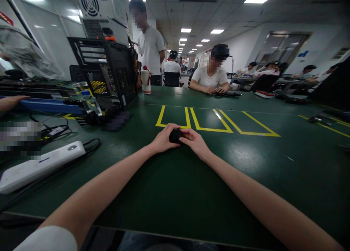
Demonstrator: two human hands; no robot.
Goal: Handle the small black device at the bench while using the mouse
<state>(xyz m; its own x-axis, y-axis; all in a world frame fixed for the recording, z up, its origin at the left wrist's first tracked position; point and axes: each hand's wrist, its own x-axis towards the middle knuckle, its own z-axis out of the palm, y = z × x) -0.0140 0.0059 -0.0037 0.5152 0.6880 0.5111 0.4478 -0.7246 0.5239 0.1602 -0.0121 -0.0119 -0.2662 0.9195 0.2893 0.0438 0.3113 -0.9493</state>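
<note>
A small black rounded object (175, 136) sits between my two hands, low over the green table (175, 185); its kind I cannot make out. My left hand (165, 138) curls round its left side, thumb below and fingers above. From the right, my right hand (193, 141) pinches its edge with thumb and fingertips. Both forearms reach in from the lower corners. Just beyond my hands, yellow tape outlines (201, 128) mark the tabletop.
To the left stand a black open computer case (109, 72) with a power supply (101, 7) on top, a white cup (146, 82) and a white power strip (45, 165) with black cables. Another person's hand (12, 102) touches a blue bar (51, 106). A seated person (212, 74) works opposite.
</note>
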